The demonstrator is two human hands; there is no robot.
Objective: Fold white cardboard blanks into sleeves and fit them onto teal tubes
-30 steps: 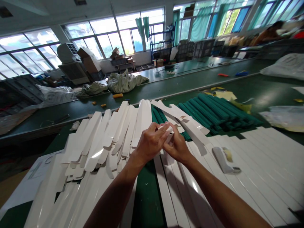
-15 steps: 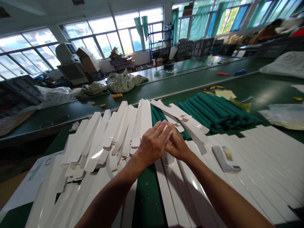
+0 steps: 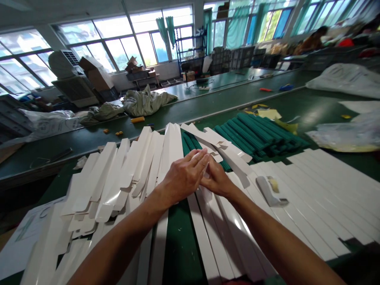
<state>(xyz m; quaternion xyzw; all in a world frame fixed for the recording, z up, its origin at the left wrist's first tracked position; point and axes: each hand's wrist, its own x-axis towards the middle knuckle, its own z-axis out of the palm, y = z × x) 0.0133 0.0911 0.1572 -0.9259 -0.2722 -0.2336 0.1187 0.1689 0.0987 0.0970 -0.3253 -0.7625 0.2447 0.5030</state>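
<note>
My two hands meet over the middle of a green table (image 3: pixel 181 245). My left hand (image 3: pixel 182 176) lies over the top with its fingers stretched flat, pressing on the end of a long white carton (image 3: pixel 204 241). My right hand (image 3: pixel 216 180) is curled under and beside it, pinching the same carton end; its fingertips are hidden by the left hand. A fan of flat white carton blanks (image 3: pixel 124 170) lies to the left. A row of white strips (image 3: pixel 314 186) lies to the right. Green rolled pieces (image 3: pixel 258 134) are stacked behind my hands.
A small grey tool (image 3: pixel 268 192) rests on the white strips at the right. Clear plastic bags (image 3: pixel 347 134) lie at the far right. A second green table (image 3: pixel 208 105) runs behind, with crumpled sacks (image 3: pixel 145 101). Windows, shelves and another person (image 3: pixel 314 37) are beyond.
My left hand went from gripping the carton end to lying flat over it and over the right hand. The whole view shifted slightly left and down.
</note>
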